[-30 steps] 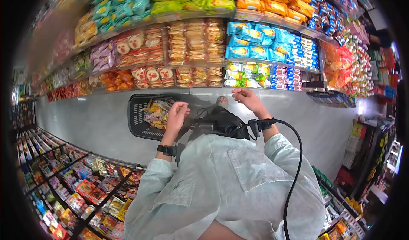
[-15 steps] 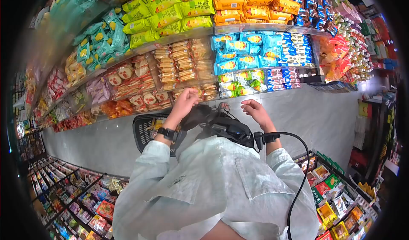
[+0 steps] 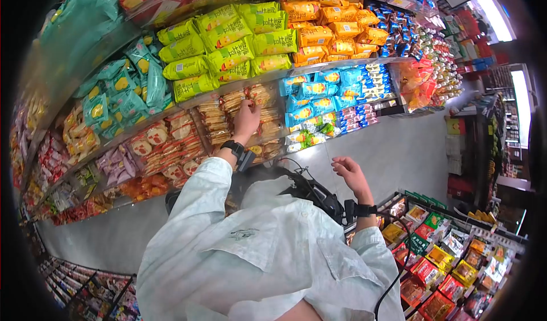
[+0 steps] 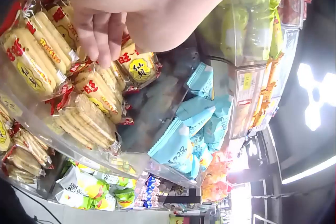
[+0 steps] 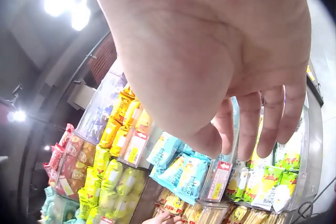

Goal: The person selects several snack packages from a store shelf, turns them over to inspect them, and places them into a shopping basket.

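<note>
My left hand (image 3: 247, 121) reaches into the shelf bin of wrapped rice crackers (image 3: 213, 121). In the left wrist view, the fingers of that hand (image 4: 152, 11) point down and touch cracker packs (image 4: 97, 90) with red lettering; their tips are partly hidden among the packs. My right hand (image 3: 350, 174) hangs in the air in front of the lower shelf, fingers loosely bent, holding nothing. The right wrist view has this hand (image 5: 210, 66) large in front of blue packs (image 5: 181, 174), and the left hand's fingers (image 5: 163, 219) at its bottom edge.
Green packs (image 3: 228, 53) and orange packs (image 3: 336, 33) fill the shelf above; teal packs (image 3: 122, 96) lie left. Blue packs (image 3: 319, 96) sit right of the crackers. A low rack (image 3: 439, 258) of snacks stands at right. The dark basket is mostly hidden behind the left sleeve (image 3: 199, 190).
My left hand has moved up and forward from above the basket to the crackers. The right hand stays empty. The view has turned and come closer to the shelves.
</note>
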Available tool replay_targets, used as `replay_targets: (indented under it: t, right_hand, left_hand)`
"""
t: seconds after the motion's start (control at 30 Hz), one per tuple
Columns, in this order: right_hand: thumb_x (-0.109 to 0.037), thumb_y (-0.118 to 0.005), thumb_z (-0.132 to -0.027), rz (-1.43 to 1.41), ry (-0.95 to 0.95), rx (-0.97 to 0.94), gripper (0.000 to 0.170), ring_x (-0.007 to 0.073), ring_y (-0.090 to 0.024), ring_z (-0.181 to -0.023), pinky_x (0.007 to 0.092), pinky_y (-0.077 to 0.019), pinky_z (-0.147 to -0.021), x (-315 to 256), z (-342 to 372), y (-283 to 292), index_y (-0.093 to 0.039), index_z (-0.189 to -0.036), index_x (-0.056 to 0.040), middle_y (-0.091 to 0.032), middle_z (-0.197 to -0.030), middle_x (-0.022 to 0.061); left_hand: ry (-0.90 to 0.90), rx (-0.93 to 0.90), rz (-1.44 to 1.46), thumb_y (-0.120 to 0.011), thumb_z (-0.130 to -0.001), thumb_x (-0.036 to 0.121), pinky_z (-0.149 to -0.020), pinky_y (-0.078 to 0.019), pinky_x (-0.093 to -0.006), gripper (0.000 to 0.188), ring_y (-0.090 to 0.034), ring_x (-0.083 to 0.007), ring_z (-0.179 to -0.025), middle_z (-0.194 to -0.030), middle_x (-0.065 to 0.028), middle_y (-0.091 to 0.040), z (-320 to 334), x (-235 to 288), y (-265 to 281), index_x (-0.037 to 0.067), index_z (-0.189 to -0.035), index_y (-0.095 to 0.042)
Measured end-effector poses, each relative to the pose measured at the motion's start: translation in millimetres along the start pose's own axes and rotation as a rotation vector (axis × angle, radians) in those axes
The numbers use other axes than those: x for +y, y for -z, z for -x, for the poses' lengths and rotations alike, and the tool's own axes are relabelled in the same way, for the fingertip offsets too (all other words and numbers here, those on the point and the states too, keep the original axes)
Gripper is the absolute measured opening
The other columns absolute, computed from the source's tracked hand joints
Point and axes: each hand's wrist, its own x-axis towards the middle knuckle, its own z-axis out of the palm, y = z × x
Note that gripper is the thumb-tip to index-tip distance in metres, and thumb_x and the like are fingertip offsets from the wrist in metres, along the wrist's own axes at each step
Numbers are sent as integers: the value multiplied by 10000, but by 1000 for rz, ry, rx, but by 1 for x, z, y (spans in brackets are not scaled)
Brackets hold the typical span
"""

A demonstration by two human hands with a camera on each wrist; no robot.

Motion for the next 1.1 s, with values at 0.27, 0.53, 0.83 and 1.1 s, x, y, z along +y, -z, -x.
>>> replay_targets:
  t: [0.27,0.53,0.83,1.1]
  right_hand:
    - [-159,-635,-996,38,-34,55,243,122,-642,-989,285,-512,-886,-1,33,-8,-663,-1208,-43,-713,-1082,28]
    - [-119,-649,-986,82,175,-44,283,132,-646,-1050,291,-512,-931,-54,4,-30,-621,-1248,-16,-702,-1157,72]
    - [-78,-652,-993,-83,399,-262,210,63,-617,-971,247,-489,-858,-95,-26,-49,-600,-1190,-29,-666,-1019,-1]
    - [-50,-666,-982,-120,462,-475,124,60,-613,-971,249,-495,-857,-58,-36,7,-596,-1085,-55,-644,-1019,-26]
  left_hand:
    - [-143,170,83,-626,-1000,223,-626,-509,-370,211,-663,-224,-636,-761,-112,-693,4,-6,-7,13,-1022,-613]
    - [-219,-91,474,-636,-1003,189,-700,-474,-283,188,-575,-88,-768,-805,-11,-608,85,34,42,18,-960,-570]
    - [-263,-287,546,-609,-1018,181,-762,-504,-301,177,-623,-111,-825,-872,-51,-646,180,66,38,20,-986,-546]
    - [-255,-176,654,-545,-1074,172,-800,-459,-231,154,-527,-42,-874,-911,29,-551,245,99,-1,39,-1000,-525]
